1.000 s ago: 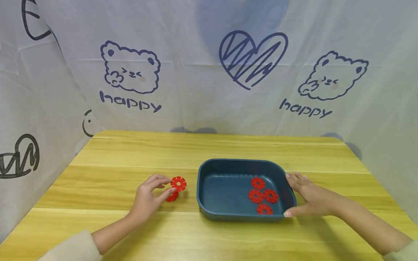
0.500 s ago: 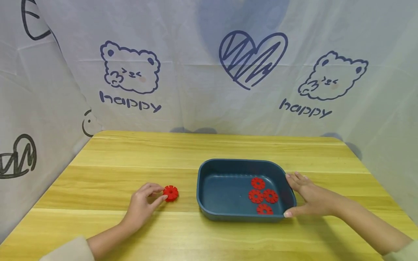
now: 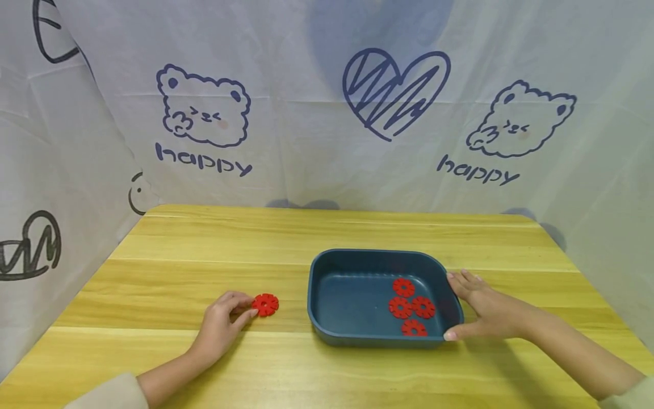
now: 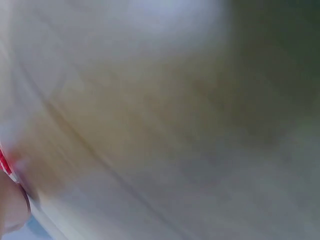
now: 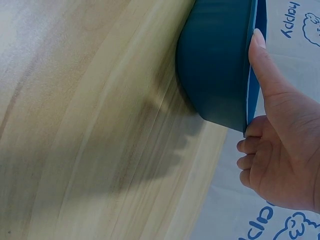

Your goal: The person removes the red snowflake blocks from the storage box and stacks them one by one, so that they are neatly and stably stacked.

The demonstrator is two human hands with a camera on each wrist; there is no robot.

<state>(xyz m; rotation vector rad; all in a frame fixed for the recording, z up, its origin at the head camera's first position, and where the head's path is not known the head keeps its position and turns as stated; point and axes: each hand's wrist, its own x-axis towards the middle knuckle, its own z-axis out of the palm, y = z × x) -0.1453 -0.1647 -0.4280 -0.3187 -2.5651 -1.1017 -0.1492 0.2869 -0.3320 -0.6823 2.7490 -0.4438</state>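
My left hand (image 3: 219, 326) pinches the left edge of a red snowflake disc (image 3: 265, 305), low over the table to the left of a dark blue tub (image 3: 347, 342). Whether another disc lies under it is hidden. In the left wrist view only a sliver of red (image 4: 5, 162) and part of a finger show at the left edge. My right hand (image 3: 490, 312) rests against the tub's right end, thumb at the near corner and fingers farther back. The right wrist view shows that thumb laid along the rim of the tub (image 5: 215, 65).
Several red snowflake discs (image 3: 401, 307) lie flat in the right half of the tub. The wooden table (image 3: 230, 238) runs back to a white cloth (image 3: 296, 130) printed with bears and a heart. Most of the left wrist view is blurred.
My left hand has moved left and down with the red disc, bringing it over the disc that was visible beneath it. The right hand and the tub have stayed put.
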